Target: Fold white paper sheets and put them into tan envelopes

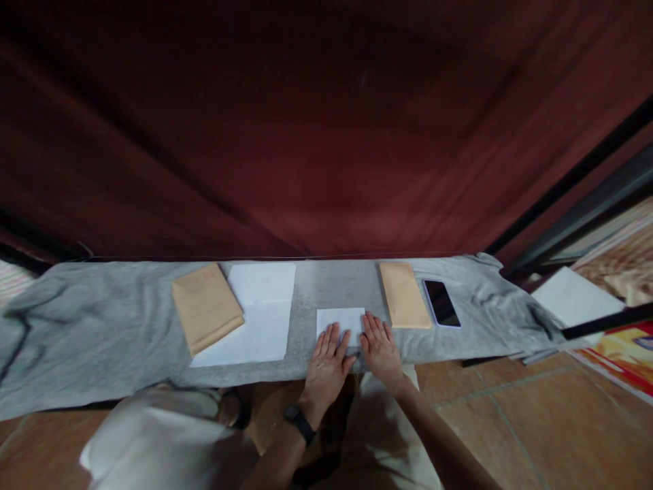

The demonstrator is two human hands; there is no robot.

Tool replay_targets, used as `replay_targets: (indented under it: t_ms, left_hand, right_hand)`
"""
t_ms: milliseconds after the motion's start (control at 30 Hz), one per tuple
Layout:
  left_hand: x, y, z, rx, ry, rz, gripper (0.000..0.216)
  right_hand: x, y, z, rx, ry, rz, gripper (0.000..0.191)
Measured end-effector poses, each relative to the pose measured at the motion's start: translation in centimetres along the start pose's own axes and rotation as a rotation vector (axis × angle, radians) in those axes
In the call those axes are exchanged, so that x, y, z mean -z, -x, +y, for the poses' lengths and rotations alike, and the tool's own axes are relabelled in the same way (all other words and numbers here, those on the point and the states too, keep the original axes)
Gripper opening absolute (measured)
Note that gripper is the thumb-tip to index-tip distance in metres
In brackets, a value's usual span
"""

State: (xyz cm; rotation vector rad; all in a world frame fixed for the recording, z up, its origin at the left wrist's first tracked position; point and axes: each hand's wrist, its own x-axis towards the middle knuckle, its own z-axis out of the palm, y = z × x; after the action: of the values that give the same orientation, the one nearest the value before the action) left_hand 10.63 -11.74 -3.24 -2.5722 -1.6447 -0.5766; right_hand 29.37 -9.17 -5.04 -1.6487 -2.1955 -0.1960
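Observation:
A small folded white paper point(341, 318) lies on the grey cloth point(102, 327) near its front edge. My left hand point(326, 364) lies flat on the paper's lower part, fingers stretched out. My right hand point(380, 347) rests flat beside it at the paper's right edge, fingers together and extended. Neither hand grips anything. A black watch point(299, 422) is on my left wrist.
A brown envelope stack point(205, 306) lies on white sheets point(262, 313) to the left. Another brown envelope point(404, 294) and a black phone point(441, 302) lie to the right. A dark red curtain point(326, 136) hangs behind. More white paper point(576, 296) lies far right.

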Motion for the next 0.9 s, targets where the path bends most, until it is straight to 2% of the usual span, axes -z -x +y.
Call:
replay_targets:
  t_ms: [167, 367, 633, 733, 833, 900]
  left_hand:
    - [0.8, 0.8, -0.5, -0.017, 0.013, 0.006, 0.062]
    - [0.9, 0.9, -0.8, -0.031, 0.024, -0.01, 0.063]
    - [1.2, 2.4, -1.7, 0.004, 0.026, 0.007, 0.064]
    - [1.2, 2.7, -1.9, 0.008, 0.037, 0.008, 0.066]
    - [1.1, 2.8, -2.1, 0.006, 0.049, 0.017, 0.065]
    - [1.0, 2.8, -2.2, 0.0, 0.05, 0.018, 0.063]
  right_hand:
    - [0.7, 0.6, -0.8, -0.06, -0.035, -0.014, 0.054]
    - [1.3, 1.0, -3.2, 0.096, -0.138, -0.082, 0.051]
    - [1.5, 2.2, -0.8, 0.046, -0.204, -0.087, 0.05]
    - [1.4, 0.6, -0.1, 0.015, -0.246, -0.09, 0.044]
    - [1.0, -2.4, 0.1, -0.029, -0.26, -0.094, 0.044]
    - [0.9, -4.7, 0.1, -0.03, -0.241, -0.147, 0.045]
